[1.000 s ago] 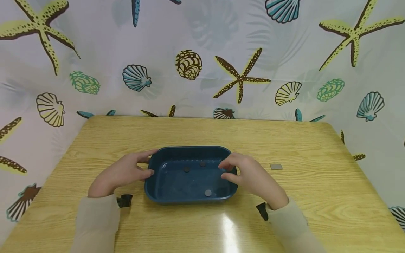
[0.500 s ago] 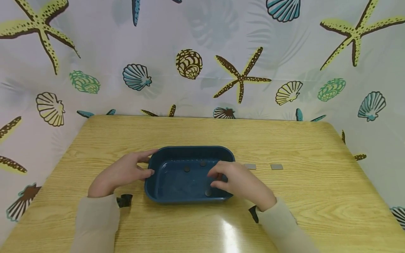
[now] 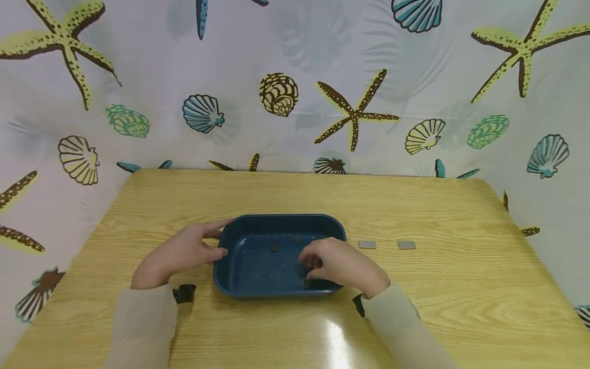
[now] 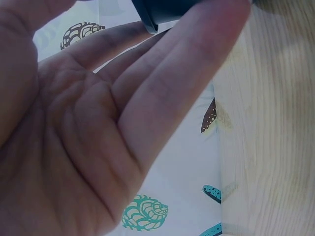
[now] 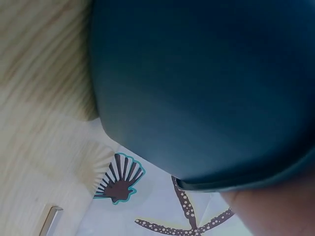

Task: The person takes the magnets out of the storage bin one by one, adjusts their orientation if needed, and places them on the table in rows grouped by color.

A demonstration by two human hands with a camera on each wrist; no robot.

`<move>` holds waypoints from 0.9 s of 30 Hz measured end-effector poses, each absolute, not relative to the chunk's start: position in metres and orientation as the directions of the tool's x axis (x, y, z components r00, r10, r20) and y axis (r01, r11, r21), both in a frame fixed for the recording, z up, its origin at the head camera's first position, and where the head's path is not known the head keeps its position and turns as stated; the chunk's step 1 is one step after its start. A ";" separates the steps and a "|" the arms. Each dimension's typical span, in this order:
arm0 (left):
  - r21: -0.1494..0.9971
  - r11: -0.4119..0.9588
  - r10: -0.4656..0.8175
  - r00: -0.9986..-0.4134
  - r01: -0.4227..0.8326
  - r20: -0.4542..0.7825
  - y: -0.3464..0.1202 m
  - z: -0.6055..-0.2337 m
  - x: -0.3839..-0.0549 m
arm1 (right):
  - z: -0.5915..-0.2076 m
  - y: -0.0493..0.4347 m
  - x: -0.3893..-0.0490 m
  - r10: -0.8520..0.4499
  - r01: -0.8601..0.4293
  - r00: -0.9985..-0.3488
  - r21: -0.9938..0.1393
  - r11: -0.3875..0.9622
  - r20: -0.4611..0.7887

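Note:
A dark blue oblong tub (image 3: 258,271) stands on the table. My left hand (image 3: 184,251) is at its left end, fingers fairly straight and thumb and fingertips touching the rim; the left wrist view shows these fingers (image 4: 162,93) extended toward the tub. My right hand (image 3: 338,261) reaches over the right end into the tub, fingers bent, thumb and forefinger apart. By its thumb lies a small grey disc (image 3: 305,283), partly covered. Two darker discs, a nearer one (image 3: 274,247) and a farther one (image 3: 298,239), lie on the tub floor. The tub wall (image 5: 197,98) hides the right fingers in the right wrist view.
Right of the tub, two flat grey rectangular pieces lie on the wooden table (image 3: 442,287): a nearer piece (image 3: 367,244) and a farther-right piece (image 3: 407,245). A white cloth (image 3: 249,138) with shells and starfish hangs behind the table.
My right hand has moved left and slightly down inside the tub, toward the front disc, uncovering the grey rectangular piece beside the tub. The left hand keeps its place at the rim.

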State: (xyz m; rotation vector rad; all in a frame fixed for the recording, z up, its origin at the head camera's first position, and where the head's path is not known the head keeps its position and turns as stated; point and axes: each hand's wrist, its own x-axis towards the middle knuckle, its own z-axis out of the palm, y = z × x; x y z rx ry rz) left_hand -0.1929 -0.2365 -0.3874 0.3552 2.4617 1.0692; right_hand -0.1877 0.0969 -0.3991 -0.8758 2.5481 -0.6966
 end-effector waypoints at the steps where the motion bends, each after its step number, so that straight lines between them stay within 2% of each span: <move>1: 0.740 0.670 0.392 -0.875 0.060 -0.284 -0.236 -0.387 -0.193 | -0.399 0.096 -0.188 -0.642 -0.469 -0.746 -0.544 0.696 -0.178; 8: 0.739 0.672 0.376 -0.883 0.051 -0.281 -0.233 -0.387 -0.192 | -0.403 0.092 -0.189 -0.621 -0.485 -0.755 -0.457 0.746 -0.211; 17: 0.750 0.660 0.377 -0.882 0.041 -0.284 -0.232 -0.388 -0.193 | -0.414 0.086 -0.191 -0.619 -0.568 -0.775 -0.292 0.770 -0.125; 27: 0.735 0.677 0.368 -0.886 0.047 -0.282 -0.231 -0.386 -0.192 | -0.416 0.083 -0.190 -0.634 -0.592 -0.770 -0.292 0.751 -0.071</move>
